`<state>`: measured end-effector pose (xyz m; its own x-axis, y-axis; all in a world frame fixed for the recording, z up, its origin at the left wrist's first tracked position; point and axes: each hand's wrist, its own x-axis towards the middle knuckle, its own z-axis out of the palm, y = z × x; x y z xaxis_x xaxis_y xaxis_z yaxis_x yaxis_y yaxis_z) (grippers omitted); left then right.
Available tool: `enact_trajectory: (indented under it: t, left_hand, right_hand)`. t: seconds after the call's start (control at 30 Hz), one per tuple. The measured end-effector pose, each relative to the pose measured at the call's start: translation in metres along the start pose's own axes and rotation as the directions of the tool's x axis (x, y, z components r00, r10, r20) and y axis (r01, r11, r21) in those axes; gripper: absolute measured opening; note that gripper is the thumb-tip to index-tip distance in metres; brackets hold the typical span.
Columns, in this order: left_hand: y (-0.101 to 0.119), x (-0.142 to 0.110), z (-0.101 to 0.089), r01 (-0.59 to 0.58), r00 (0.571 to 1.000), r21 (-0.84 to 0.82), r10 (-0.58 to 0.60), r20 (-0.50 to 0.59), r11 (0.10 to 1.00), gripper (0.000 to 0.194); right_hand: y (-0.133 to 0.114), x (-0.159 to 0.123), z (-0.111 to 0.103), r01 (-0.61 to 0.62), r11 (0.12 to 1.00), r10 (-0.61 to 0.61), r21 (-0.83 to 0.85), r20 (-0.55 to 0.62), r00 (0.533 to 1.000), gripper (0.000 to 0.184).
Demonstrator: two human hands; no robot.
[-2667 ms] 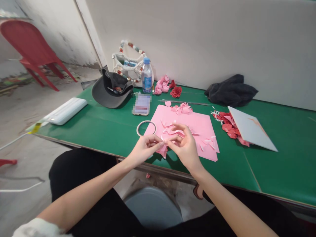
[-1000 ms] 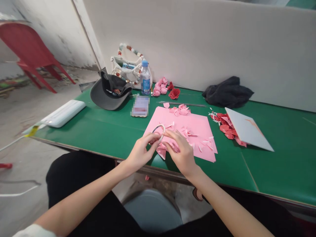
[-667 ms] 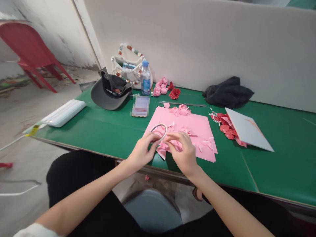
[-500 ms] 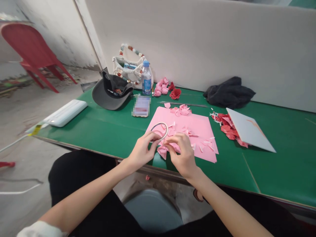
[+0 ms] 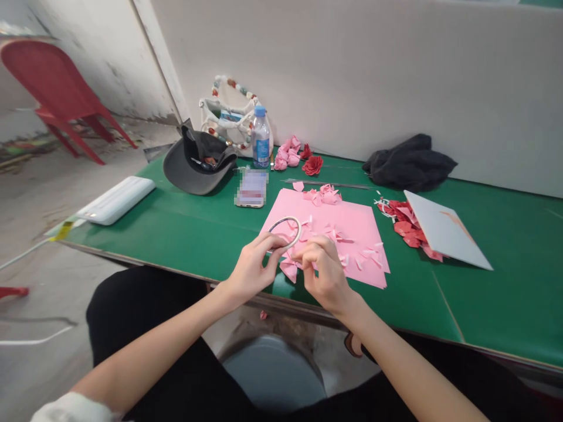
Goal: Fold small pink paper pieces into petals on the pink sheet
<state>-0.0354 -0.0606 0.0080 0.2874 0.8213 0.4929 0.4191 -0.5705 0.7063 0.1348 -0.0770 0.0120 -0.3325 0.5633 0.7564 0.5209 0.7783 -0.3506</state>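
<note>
My left hand [image 5: 253,271] pinches a thin white tape ring [image 5: 287,225] and holds it upright over the near corner of a pink paper sheet [image 5: 352,225]. My right hand [image 5: 324,272] is closed, its fingertips against the ring's lower edge and a folded pink paper piece [image 5: 290,269] that pokes out below both hands. Which hand holds that piece I cannot tell. Small pink and white paper scraps [image 5: 367,255] lie scattered on the sheet.
On the green table [image 5: 185,225] lie a phone [image 5: 251,187], a grey cap [image 5: 197,164], a water bottle [image 5: 261,138], a beaded bag [image 5: 224,111], paper roses [image 5: 313,164], red scraps [image 5: 402,217], a white card [image 5: 444,231], dark cloth [image 5: 411,161] and a white box [image 5: 116,199]. A red chair [image 5: 53,88] stands left.
The tape ring lay flat on the table left of the pink sheet; my left hand has picked it up and now holds it upright. My right fingers have curled in against it.
</note>
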Motion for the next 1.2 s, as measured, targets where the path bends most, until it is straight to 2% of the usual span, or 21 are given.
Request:
enact_trajectory:
  t: [0.27, 0.37, 0.4, 0.47, 0.53, 0.6, 0.63, 0.7, 0.77, 0.83, 0.93, 1.07, 1.2]
  left_hand:
    - [0.004, -0.004, 0.001, -0.009, 1.000, -0.016, 0.009, 0.001, 1.000, 0.011]
    - [-0.002, 0.000, -0.003, 0.014, 1.000, -0.015, -0.014, 0.003, 1.000, 0.011]
    - [-0.007, 0.004, -0.006, 0.035, 0.999, -0.006, -0.035, -0.009, 0.999, 0.011]
    - [-0.018, 0.011, -0.015, 0.117, 0.983, 0.027, -0.112, -0.145, 0.993, 0.012]
    - [-0.027, 0.018, -0.023, 0.159, 0.961, 0.004, -0.154, -0.228, 0.987, 0.013]
    - [-0.030, 0.021, -0.028, 0.137, 0.971, 0.047, -0.124, -0.204, 0.989, 0.012]
    - [-0.031, 0.021, -0.027, 0.119, 0.981, 0.083, -0.104, -0.162, 0.989, 0.012]
    - [-0.031, 0.018, -0.023, 0.084, 0.996, 0.155, -0.080, -0.034, 0.984, 0.014]
    - [-0.032, 0.013, -0.015, 0.060, 0.991, 0.205, -0.084, 0.107, 0.977, 0.016]
    - [-0.036, 0.010, -0.009, 0.042, 0.978, 0.253, -0.091, 0.188, 0.967, 0.018]
    - [-0.040, 0.008, -0.004, 0.015, 0.970, 0.296, -0.086, 0.227, 0.955, 0.020]
    - [-0.038, 0.007, -0.005, -0.011, 0.980, 0.309, -0.051, 0.191, 0.951, 0.023]
    - [-0.032, 0.007, -0.006, -0.049, 0.990, 0.258, 0.013, 0.139, 0.965, 0.025]
  right_hand:
    - [0.005, 0.000, -0.003, 0.164, 0.985, -0.161, -0.045, 0.070, 0.985, 0.025]
    - [0.004, -0.004, -0.005, 0.209, 0.977, -0.203, -0.047, 0.105, 0.974, 0.023]
    - [0.003, -0.006, -0.006, 0.226, 0.973, -0.220, -0.042, 0.116, 0.969, 0.022]
    - [0.001, -0.008, -0.007, 0.253, 0.967, -0.251, 0.000, 0.135, 0.959, 0.022]
    - [0.002, -0.006, -0.010, 0.183, 0.981, -0.188, 0.058, 0.101, 0.977, 0.025]
    - [0.006, -0.001, -0.014, -0.035, 0.991, 0.027, 0.127, 0.065, 0.998, 0.032]
    - [0.010, 0.002, -0.017, -0.169, 0.973, 0.157, 0.160, 0.084, 0.984, 0.038]
    - [0.018, 0.008, -0.023, -0.371, 0.906, 0.321, 0.204, 0.240, 0.916, 0.054]
    - [0.025, 0.010, -0.028, -0.461, 0.863, 0.343, 0.205, 0.432, 0.834, 0.069]
    - [0.030, 0.008, -0.030, -0.474, 0.863, 0.319, 0.175, 0.540, 0.779, 0.077]
    - [0.034, 0.003, -0.029, -0.412, 0.901, 0.258, 0.138, 0.594, 0.762, 0.081]
    - [0.038, 0.001, -0.030, -0.376, 0.920, 0.237, 0.114, 0.602, 0.763, 0.086]
    - [0.043, 0.002, -0.035, -0.385, 0.919, 0.256, 0.080, 0.622, 0.740, 0.090]
